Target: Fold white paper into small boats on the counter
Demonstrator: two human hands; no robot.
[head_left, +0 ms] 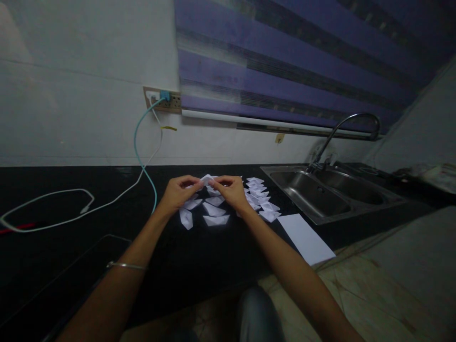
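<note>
Between my two hands is a small folded white paper boat, raised above the black counter. My left hand pinches its left side with thumb and fingers. On the other side, my right hand is closed on the right edge, thumb and fingertips together. Several more folded paper boats lie on the counter below and around my hands. To the right of my right hand, a group of paper boats sits in close rows; my hand and forearm cover part of it.
A stack or sheet of white paper lies at the counter's front edge. Right of it is a double steel sink with a curved faucet. White and blue cables run from a wall socket onto the black counter.
</note>
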